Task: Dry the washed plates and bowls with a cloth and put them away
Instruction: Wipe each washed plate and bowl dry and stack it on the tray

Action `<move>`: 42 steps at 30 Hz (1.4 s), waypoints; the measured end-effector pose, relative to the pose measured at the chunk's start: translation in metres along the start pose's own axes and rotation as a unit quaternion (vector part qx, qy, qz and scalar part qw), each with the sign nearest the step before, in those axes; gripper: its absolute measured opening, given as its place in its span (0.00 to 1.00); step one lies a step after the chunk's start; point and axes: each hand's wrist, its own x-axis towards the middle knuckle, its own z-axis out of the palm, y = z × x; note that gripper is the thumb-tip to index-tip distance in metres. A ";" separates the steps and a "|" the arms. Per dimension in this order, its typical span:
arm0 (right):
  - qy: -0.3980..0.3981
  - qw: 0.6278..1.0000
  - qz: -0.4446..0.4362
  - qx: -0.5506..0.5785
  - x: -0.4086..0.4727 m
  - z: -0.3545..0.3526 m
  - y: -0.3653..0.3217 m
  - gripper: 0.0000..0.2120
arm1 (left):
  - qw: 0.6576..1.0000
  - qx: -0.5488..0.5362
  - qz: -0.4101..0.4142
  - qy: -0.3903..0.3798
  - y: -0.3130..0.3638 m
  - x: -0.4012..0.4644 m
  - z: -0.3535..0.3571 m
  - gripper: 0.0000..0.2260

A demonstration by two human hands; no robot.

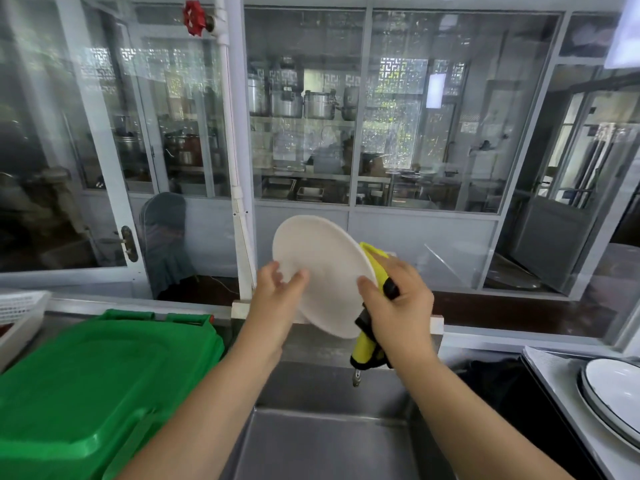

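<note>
Head view, looking down over a steel sink [322, 441]. White plate [320, 271] held tilted in the air above the sink, its face turned toward the camera. Left hand [277, 294] grips the plate's lower left rim, thumb on the face, fingers curled behind. Right hand [398, 306] holds the right rim through a yellow cloth with black trim [369, 344]; thumb presses on the plate's face, cloth wraps behind the rim and hangs down below the hand above the sink. Green bin lid [104, 386] just left of the sink. Stack of white, dark-rimmed plates [613, 393] on the counter right of the sink. White basket [19, 310] beyond the bin, far left of the sink. Glass partition [304, 109] behind the sink; red valve wheel [194, 18] high up on a white pipe.
</note>
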 end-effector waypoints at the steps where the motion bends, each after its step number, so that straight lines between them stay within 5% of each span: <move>1: -0.001 0.992 -0.096 -0.084 -0.004 0.003 0.001 0.18 | 0.998 -0.049 -0.022 -0.039 0.004 -0.006 0.006 0.17; 4: -0.023 0.920 -0.303 -0.249 -0.015 0.012 0.005 0.18 | 0.969 -0.217 -0.098 -0.065 0.016 -0.011 0.017 0.15; 9: -0.010 0.858 -0.407 -0.314 -0.032 0.025 0.010 0.18 | 0.951 -0.264 -0.150 0.057 0.011 -0.004 0.016 0.15; 15: -0.023 0.862 -0.428 -0.271 -0.036 0.021 0.018 0.17 | 0.944 -0.311 -0.101 0.048 0.005 -0.003 0.007 0.13; 24: -0.027 0.937 -0.206 -0.280 0.003 0.002 0.016 0.24 | 0.983 -0.184 0.013 0.022 0.003 -0.006 -0.008 0.07; 29: -0.063 0.915 -0.258 -0.304 0.013 0.021 -0.012 0.27 | 0.986 -0.168 0.011 0.005 0.003 -0.008 0.000 0.06; 36: -0.127 0.855 -0.420 -0.275 -0.015 0.021 0.012 0.19 | 0.980 -0.197 0.028 0.006 0.015 -0.002 -0.014 0.09; 42: -0.092 0.875 -0.364 -0.305 0.005 -0.002 0.028 0.18 | 0.984 -0.175 0.026 0.006 0.014 -0.003 -0.017 0.07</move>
